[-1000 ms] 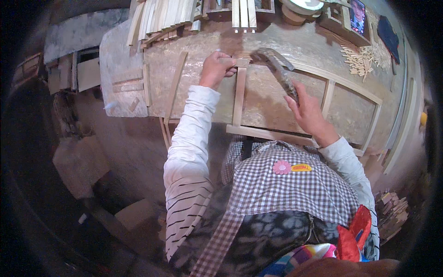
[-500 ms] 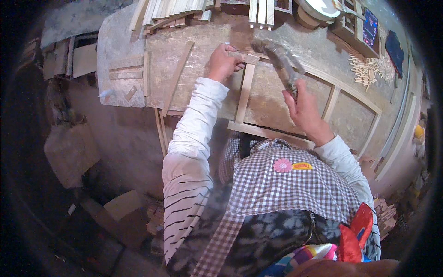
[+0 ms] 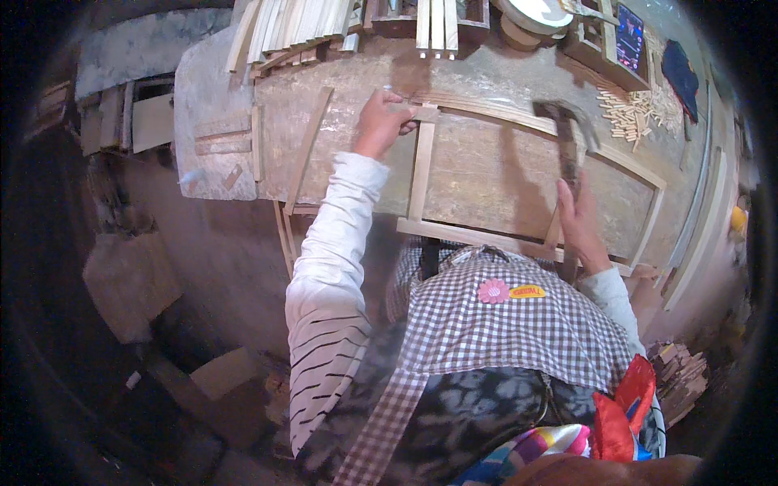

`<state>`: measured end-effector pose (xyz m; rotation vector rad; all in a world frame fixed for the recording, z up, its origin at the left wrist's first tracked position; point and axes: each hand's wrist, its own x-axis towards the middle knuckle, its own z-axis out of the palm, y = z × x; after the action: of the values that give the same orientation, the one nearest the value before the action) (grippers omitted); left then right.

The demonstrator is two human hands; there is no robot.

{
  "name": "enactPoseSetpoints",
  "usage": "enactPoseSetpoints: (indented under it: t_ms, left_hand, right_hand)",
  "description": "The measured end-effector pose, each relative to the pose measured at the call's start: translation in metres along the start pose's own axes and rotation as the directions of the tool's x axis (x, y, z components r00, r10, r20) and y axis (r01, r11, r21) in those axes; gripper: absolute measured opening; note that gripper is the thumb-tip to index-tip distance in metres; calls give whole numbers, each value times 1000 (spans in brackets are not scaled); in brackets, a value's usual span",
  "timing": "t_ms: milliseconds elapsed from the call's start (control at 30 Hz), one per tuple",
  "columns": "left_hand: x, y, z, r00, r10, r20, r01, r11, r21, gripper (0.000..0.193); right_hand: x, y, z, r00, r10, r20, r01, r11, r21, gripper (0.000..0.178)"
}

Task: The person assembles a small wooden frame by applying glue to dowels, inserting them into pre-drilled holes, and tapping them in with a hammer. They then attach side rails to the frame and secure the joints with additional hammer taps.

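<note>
A long wooden frame (image 3: 486, 235) made of thin slats lies on the dusty workbench (image 3: 478, 174). My left hand (image 3: 379, 123) pinches the frame's far left corner, where an upright slat (image 3: 421, 166) meets the top rail. My right hand (image 3: 579, 219) grips the handle of a hammer (image 3: 567, 138), held upright with its head raised above the frame's middle section. A checked apron covers my front below the bench edge.
Bundles of wooden slats (image 3: 300, 28) are stacked at the bench's far edge. A pile of small wooden pegs (image 3: 628, 113) and a phone (image 3: 628, 36) lie at the far right. A loose slat (image 3: 308, 150) rests left of the frame. Offcuts (image 3: 677, 377) lie on the floor.
The hammer has swung from the frame's left corner, near my left hand, up and to the right. My view has shifted, so the bench sits lower in the picture.
</note>
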<state>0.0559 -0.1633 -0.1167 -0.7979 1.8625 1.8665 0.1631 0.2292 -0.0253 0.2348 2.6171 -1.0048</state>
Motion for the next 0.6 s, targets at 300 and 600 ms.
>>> enactPoseSetpoints:
  t_ms: [300, 600]
  left_hand:
    - [-32, -11, -50, 879, 341, -333, -81, 795, 601, 40]
    - [-43, -6, 6, 679, 721, 137, -271, 73, 960, 33]
  right_hand:
    - [-63, 160, -77, 884, 393, -252, -283, 881, 380, 45]
    - [-62, 291, -165, 725, 324, -608, -504, 851, -147, 66]
